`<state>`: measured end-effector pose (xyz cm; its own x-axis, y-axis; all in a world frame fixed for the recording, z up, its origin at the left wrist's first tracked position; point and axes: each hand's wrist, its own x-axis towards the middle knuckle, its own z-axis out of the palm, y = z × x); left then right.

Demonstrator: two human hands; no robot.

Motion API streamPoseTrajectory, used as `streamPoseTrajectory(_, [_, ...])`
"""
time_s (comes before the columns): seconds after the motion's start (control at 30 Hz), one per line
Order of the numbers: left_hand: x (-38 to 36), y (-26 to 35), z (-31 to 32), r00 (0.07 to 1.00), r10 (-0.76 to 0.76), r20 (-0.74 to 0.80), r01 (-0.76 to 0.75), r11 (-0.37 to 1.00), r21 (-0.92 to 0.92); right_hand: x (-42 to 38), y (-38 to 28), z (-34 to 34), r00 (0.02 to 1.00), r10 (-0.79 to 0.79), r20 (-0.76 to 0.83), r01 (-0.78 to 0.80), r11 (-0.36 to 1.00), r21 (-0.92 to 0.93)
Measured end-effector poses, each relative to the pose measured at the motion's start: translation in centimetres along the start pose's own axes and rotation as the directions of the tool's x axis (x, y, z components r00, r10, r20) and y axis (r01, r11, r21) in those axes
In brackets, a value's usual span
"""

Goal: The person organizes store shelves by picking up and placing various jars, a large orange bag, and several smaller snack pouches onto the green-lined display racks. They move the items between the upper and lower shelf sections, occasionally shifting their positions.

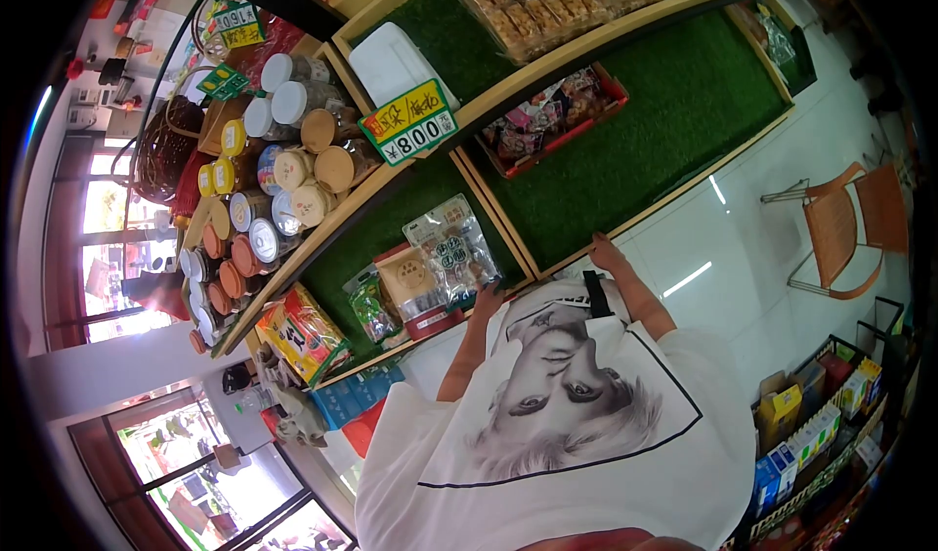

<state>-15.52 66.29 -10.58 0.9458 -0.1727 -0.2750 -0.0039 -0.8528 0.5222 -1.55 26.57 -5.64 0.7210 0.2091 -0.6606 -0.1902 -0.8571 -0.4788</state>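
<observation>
My left hand [488, 299] is at the lower edge of the green-lined display shelf, beside a clear plastic snack packet [454, 250]; whether it touches the packet I cannot make out. Left of that packet are a brown and red box [408, 282] and a green packet [372, 304]. My right hand [607, 254] rests on the wooden front rim [655, 199] of the shelf, its fingers curled at the edge; nothing else shows in it. Farther back on the green lining stands a red box of small wrapped snacks [552, 116].
Lidded jars [293, 175] crowd the upper left shelf, near a price sign [408, 121]. A tray of pastries [557, 4] lies at the top. An orange chair [845, 224] stands at right, above a rack of boxed goods [811, 424].
</observation>
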Motion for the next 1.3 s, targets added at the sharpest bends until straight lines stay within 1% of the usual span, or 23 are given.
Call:
streamPoseTrajectory(0.03, [0.0,0.0,0.0,0.999,0.022,-0.029,-0.022,1.0,-0.001,-0.4,-0.3,-0.3,1.0,0.022,-0.004,-0.022,1.0,0.01])
streamPoseTrajectory(0.13, [0.1,0.1,-0.4,0.997,0.067,0.043,-0.07,0.996,0.063,-1.5,-1.1,-1.6,0.994,0.11,-0.014,-0.11,0.994,0.0])
streamPoseTrajectory(0.23, [0.0,0.2,-0.6,0.995,0.047,0.086,-0.052,0.997,0.06,-4.5,-3.1,-4.7,0.981,0.193,-0.021,-0.193,0.981,-0.015])
streamPoseTrajectory(0.27, [-0.1,0.2,-0.7,0.998,0.029,0.052,-0.032,0.997,0.068,-5.0,-3.4,-5.2,0.976,0.217,-0.023,-0.218,0.976,-0.018])
streamPoseTrajectory(0.33, [-0.3,0.6,-0.6,1.0,-0.009,-0.014,0.01,0.997,0.077,-4.6,-2.6,-3.8,0.984,0.17,-0.052,-0.172,0.985,-0.025])
streamPoseTrajectory(0.37, [-0.2,0.5,-0.4,1.0,-0.011,0.005,0.01,0.998,0.06,-4.3,-1.9,-3.3,0.987,0.147,-0.066,-0.149,0.988,-0.034])
streamPoseTrajectory(0.43, [-0.1,-0.2,-0.1,0.999,-0.016,0.043,0.015,1.0,0.022,-4.3,-2.1,-3.4,0.993,0.116,-0.001,-0.116,0.992,-0.043])
streamPoseTrajectory(0.53, [-0.2,2.0,-2.0,0.991,-0.096,0.091,0.105,0.989,-0.102,-2.4,-1.8,-2.8,0.997,0.034,0.075,-0.025,0.993,-0.111])
streamPoseTrajectory(0.6, [0.7,0.1,0.0,0.993,-0.101,0.058,0.102,0.994,-0.027,-1.1,-1.9,-2.1,0.992,-0.028,0.124,0.049,0.984,-0.171])
streamPoseTrajectory(0.63, [0.7,-0.1,0.7,0.993,-0.116,0.029,0.116,0.993,-0.001,-1.5,-2.7,-2.3,0.987,-0.03,0.158,0.058,0.983,-0.173])
streamPoseTrajectory(0.67, [0.2,-0.1,1.3,0.991,-0.133,0.005,0.133,0.991,0.023,-2.0,-3.2,-2.2,0.987,-0.038,0.157,0.065,0.983,-0.173])
streamPoseTrajectory(0.7, [0.2,0.6,1.0,0.981,-0.194,0.008,0.194,0.981,0.001,-2.6,-3.7,-2.2,0.987,-0.044,0.156,0.071,0.982,-0.173])
streamPoseTrajectory(0.77, [-0.2,3.6,-1.2,0.96,-0.277,-0.037,0.272,0.957,-0.096,-3.2,-4.2,-1.8,0.99,-0.026,0.141,0.052,0.981,-0.186])
streamPoseTrajectory(0.8, [-0.4,4.7,-1.9,0.944,-0.325,-0.058,0.314,0.938,-0.147,-3.0,-3.6,-1.5,0.99,-0.042,0.136,0.068,0.98,-0.188])
streamPoseTrajectory(0.83, [-0.5,4.1,-1.1,0.951,-0.302,-0.066,0.292,0.947,-0.133,-2.2,-2.7,-0.9,0.989,-0.064,0.134,0.09,0.978,-0.19])
streamPoseTrajectory(0.93, [-1.8,7.3,-3.2,0.914,-0.383,-0.133,0.349,0.91,-0.225,-1.8,-2.5,-1.3,0.978,-0.098,0.186,0.129,0.979,-0.159])
streamPoseTrajectory(0.97, [-1.9,7.1,-3.1,0.905,-0.411,-0.105,0.355,0.869,-0.346,-0.9,-1.5,-0.6,0.975,-0.122,0.185,0.156,0.97,-0.186])
streamPoseTrajectory(1.0, [-2.6,7.6,-3.0,0.893,-0.439,-0.097,0.387,0.861,-0.331,-0.6,-1.3,-0.2,0.973,-0.142,0.18,0.18,0.961,-0.21])
streamPoseTrajectory(1.07, [-2.2,8.3,-3.3,0.876,-0.473,-0.094,0.427,0.852,-0.301,-0.9,-1.6,-0.2,0.974,-0.13,0.185,0.167,0.966,-0.199])
streamPoseTrajectory(1.1, [-2.3,8.1,-3.1,0.884,-0.46,-0.087,0.411,0.852,-0.324,-1.5,-2.0,-0.6,0.975,-0.119,0.188,0.156,0.969,-0.192])
streamPoseTrajectory(1.2, [-2.8,8.1,-1.8,0.865,-0.484,-0.132,0.429,0.849,-0.308,-2.2,-3.0,-1.3,0.971,-0.067,0.23,0.109,0.979,-0.173])
streamPoseTrajectory(1.23, [-3.0,7.9,-1.4,0.876,-0.452,-0.168,0.401,0.876,-0.27,-2.3,-3.3,-1.5,0.969,-0.066,0.237,0.111,0.977,-0.182])
streamPoseTrajectory(1.3, [-3.3,8.0,-0.9,0.865,-0.488,-0.114,0.44,0.848,-0.294,-2.3,-3.6,-1.7,0.967,-0.064,0.247,0.115,0.973,-0.199])
